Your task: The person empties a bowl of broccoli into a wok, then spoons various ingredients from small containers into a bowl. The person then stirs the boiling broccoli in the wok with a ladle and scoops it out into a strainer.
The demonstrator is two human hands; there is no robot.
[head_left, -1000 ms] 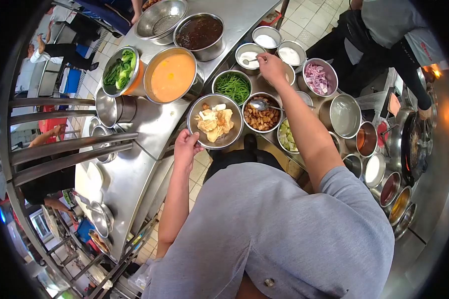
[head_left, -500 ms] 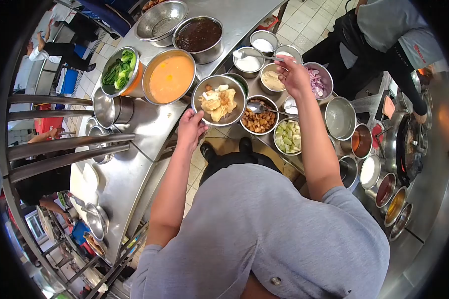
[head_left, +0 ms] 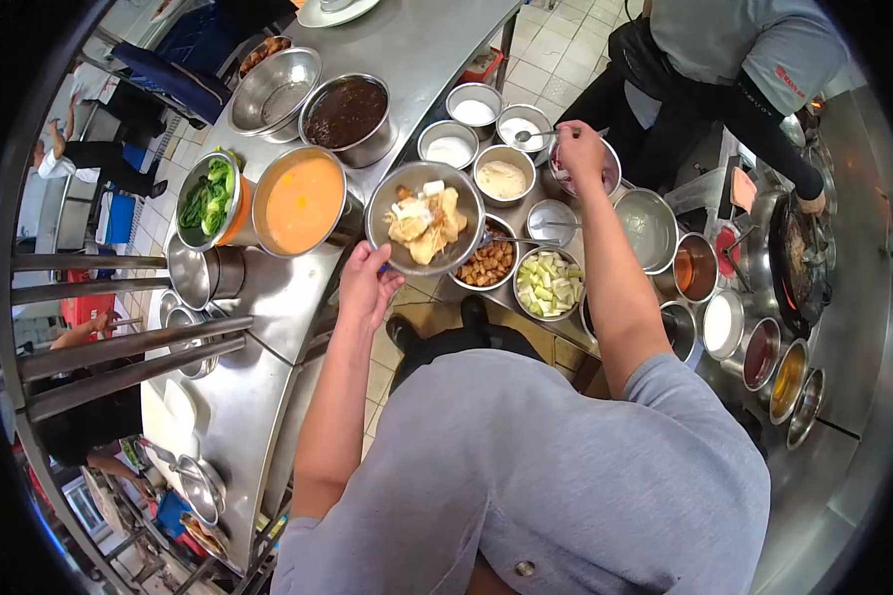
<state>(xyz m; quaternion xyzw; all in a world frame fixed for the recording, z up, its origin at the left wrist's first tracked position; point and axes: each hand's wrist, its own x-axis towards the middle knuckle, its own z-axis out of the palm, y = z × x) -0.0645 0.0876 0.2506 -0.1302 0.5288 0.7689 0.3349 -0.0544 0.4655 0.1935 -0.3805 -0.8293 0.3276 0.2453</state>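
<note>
My left hand (head_left: 365, 283) grips the rim of a metal bowl (head_left: 382, 223), thumb on the edge. Inside lie yellowish, sheet-like food pieces (head_left: 429, 230) with white chunks and a white patch on top. My right hand (head_left: 579, 159) is closed around the handle of a metal spoon (head_left: 542, 134). The spoon's head is at a small bowl of white powder (head_left: 512, 126); whether it touches the powder I cannot tell. Below my right hand is a bowl of chopped purple onion (head_left: 569, 177), partly hidden. Just left of the spoon stands a bowl of cream-coloured paste or powder (head_left: 502, 178).
Browned cubes (head_left: 486, 266) and pale green cubes (head_left: 549, 283) fill bowls nearest my body. Orange liquid (head_left: 300, 205), dark sauce (head_left: 347, 111) and green vegetables (head_left: 206, 203) stand left. At right, a co-worker (head_left: 754, 59) reaches to a wok (head_left: 796, 263).
The spoon, which carried white powder above the left powder bowl, has moved to the right-hand one. More white shows on the food in my bowl. My view has shifted.
</note>
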